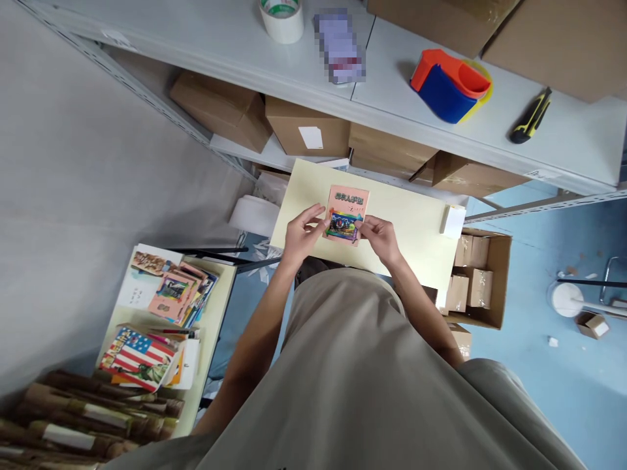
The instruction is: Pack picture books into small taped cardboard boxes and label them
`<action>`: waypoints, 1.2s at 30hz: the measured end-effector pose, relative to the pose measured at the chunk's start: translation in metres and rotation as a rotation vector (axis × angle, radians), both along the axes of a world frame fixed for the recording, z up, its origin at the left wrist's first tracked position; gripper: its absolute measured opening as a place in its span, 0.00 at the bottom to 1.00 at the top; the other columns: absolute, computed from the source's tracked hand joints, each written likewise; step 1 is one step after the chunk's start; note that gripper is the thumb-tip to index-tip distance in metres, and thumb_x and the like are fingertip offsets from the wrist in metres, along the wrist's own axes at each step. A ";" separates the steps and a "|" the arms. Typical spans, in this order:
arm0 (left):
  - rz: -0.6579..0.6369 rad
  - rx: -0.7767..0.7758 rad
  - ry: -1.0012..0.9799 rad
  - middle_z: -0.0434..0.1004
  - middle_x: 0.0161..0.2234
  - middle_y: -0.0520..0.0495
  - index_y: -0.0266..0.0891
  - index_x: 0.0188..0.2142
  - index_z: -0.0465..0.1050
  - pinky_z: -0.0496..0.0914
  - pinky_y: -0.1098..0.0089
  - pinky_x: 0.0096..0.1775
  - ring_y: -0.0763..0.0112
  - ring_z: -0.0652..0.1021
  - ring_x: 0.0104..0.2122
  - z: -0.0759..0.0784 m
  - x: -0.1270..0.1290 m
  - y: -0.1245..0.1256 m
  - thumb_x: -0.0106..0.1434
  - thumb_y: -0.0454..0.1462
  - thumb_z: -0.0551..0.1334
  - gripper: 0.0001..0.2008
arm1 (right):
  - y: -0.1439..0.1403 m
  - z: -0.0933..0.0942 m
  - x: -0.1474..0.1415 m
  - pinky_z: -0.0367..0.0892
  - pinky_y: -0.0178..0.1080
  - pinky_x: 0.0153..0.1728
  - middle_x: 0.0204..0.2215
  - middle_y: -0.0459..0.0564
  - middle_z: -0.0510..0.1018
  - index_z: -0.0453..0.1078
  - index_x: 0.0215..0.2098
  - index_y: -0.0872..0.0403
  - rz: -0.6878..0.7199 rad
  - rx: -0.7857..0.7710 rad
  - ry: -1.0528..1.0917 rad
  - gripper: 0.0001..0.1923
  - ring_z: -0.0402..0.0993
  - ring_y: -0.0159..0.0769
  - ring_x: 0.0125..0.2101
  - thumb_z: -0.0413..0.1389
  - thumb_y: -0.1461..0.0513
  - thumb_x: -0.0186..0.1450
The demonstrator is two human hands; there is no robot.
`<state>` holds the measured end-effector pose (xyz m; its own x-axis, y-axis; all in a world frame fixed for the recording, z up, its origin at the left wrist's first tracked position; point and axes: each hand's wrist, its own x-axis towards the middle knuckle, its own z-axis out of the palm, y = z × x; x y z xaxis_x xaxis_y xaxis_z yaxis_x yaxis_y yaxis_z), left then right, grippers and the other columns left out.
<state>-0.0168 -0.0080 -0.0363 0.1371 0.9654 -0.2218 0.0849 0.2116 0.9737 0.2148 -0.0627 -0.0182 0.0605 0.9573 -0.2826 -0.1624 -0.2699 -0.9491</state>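
A pink book (347,200) with a colourful picture on its cover is held level above a pale yellow table (416,222). My left hand (302,236) has the book's left edge, its thumb on the cover and its forefinger stretched along the side. On the opposite side, my right hand (380,237) pinches the lower right edge between thumb and fingers. The fingertips beneath the book are hidden.
A small white box (453,221) stands at the table's right end, beside a carton (500,281) of smaller boxes. Behind, a grey shelf (386,78) carries a tape roll (285,25), tape dispenser (448,88) and utility knife (533,116). At left, a side table (220,294) bears stacked books (140,356).
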 end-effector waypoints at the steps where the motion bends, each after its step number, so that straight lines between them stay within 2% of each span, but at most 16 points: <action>1: -0.020 -0.028 -0.025 0.92 0.56 0.35 0.40 0.59 0.88 0.83 0.62 0.46 0.52 0.90 0.50 -0.001 -0.004 0.005 0.55 0.62 0.83 0.41 | 0.001 0.002 0.003 0.83 0.43 0.39 0.31 0.46 0.86 0.85 0.39 0.50 0.021 -0.013 0.028 0.33 0.82 0.38 0.31 0.76 0.32 0.59; 5: -0.095 -0.080 -0.113 0.93 0.49 0.39 0.39 0.53 0.91 0.82 0.60 0.49 0.51 0.89 0.49 0.004 -0.007 0.009 0.54 0.62 0.83 0.38 | 0.004 0.007 0.009 0.84 0.44 0.40 0.32 0.46 0.87 0.86 0.39 0.49 0.072 -0.026 0.066 0.33 0.84 0.40 0.33 0.77 0.32 0.58; 11: -0.082 -0.004 -0.067 0.93 0.45 0.41 0.41 0.47 0.90 0.80 0.62 0.43 0.57 0.87 0.42 0.020 -0.004 0.005 0.56 0.60 0.83 0.30 | 0.008 0.003 0.015 0.84 0.44 0.41 0.33 0.46 0.88 0.89 0.42 0.49 0.090 0.050 -0.010 0.34 0.83 0.40 0.34 0.75 0.30 0.60; 12: -0.087 0.035 -0.041 0.92 0.45 0.42 0.41 0.47 0.90 0.79 0.63 0.43 0.58 0.87 0.42 0.024 -0.005 0.005 0.59 0.58 0.82 0.27 | 0.008 0.004 0.017 0.85 0.46 0.44 0.35 0.47 0.90 0.90 0.43 0.49 0.085 0.077 -0.032 0.33 0.86 0.43 0.37 0.74 0.31 0.62; 14: -0.115 0.149 0.019 0.92 0.46 0.42 0.43 0.44 0.89 0.79 0.63 0.45 0.57 0.87 0.46 0.032 -0.008 0.006 0.65 0.53 0.79 0.19 | 0.009 0.010 0.020 0.84 0.53 0.57 0.46 0.50 0.92 0.91 0.46 0.45 0.087 0.154 -0.086 0.29 0.89 0.50 0.51 0.74 0.33 0.65; 17: -0.168 0.337 0.102 0.92 0.48 0.42 0.46 0.38 0.87 0.79 0.57 0.55 0.54 0.85 0.54 0.044 -0.013 0.008 0.70 0.44 0.73 0.06 | 0.010 0.020 0.026 0.69 0.62 0.77 0.62 0.47 0.89 0.92 0.49 0.36 0.133 0.299 -0.179 0.19 0.77 0.53 0.73 0.73 0.37 0.70; 20: -0.180 0.439 0.129 0.92 0.49 0.43 0.47 0.35 0.85 0.76 0.50 0.63 0.53 0.85 0.55 0.051 -0.016 0.008 0.71 0.38 0.71 0.05 | 0.010 0.025 0.029 0.59 0.67 0.82 0.65 0.42 0.87 0.91 0.49 0.32 0.182 0.373 -0.230 0.13 0.71 0.51 0.77 0.70 0.40 0.74; 24: -0.170 0.409 0.134 0.93 0.49 0.43 0.47 0.35 0.85 0.78 0.51 0.58 0.53 0.85 0.54 0.052 -0.016 0.008 0.71 0.40 0.72 0.06 | 0.009 0.026 0.029 0.61 0.67 0.81 0.65 0.42 0.87 0.91 0.50 0.31 0.182 0.366 -0.283 0.12 0.74 0.51 0.75 0.68 0.41 0.76; 28: -0.151 0.315 0.080 0.92 0.49 0.40 0.45 0.39 0.86 0.79 0.58 0.51 0.52 0.87 0.54 0.046 -0.016 0.008 0.70 0.49 0.75 0.11 | 0.008 0.028 0.029 0.71 0.62 0.75 0.63 0.49 0.89 0.90 0.57 0.36 0.180 0.387 -0.319 0.20 0.81 0.52 0.67 0.64 0.39 0.78; 31: -0.103 0.227 0.052 0.92 0.45 0.40 0.44 0.43 0.85 0.78 0.61 0.48 0.53 0.89 0.49 0.039 -0.015 0.007 0.65 0.55 0.78 0.20 | 0.008 0.026 0.027 0.79 0.54 0.64 0.53 0.53 0.91 0.90 0.57 0.42 0.161 0.338 -0.322 0.26 0.85 0.50 0.54 0.65 0.36 0.76; 34: -0.085 0.152 0.030 0.92 0.43 0.44 0.45 0.53 0.82 0.78 0.65 0.47 0.56 0.89 0.48 0.037 -0.014 0.004 0.63 0.57 0.79 0.27 | 0.008 0.020 0.024 0.82 0.46 0.50 0.38 0.47 0.89 0.83 0.67 0.45 0.100 0.251 -0.264 0.35 0.81 0.41 0.39 0.67 0.34 0.73; 36: -0.113 0.143 0.012 0.92 0.48 0.42 0.45 0.54 0.81 0.78 0.65 0.48 0.57 0.89 0.51 0.037 -0.014 0.003 0.66 0.58 0.77 0.26 | 0.007 0.017 0.023 0.81 0.42 0.44 0.34 0.44 0.86 0.78 0.72 0.44 0.067 0.230 -0.211 0.39 0.78 0.38 0.34 0.69 0.35 0.72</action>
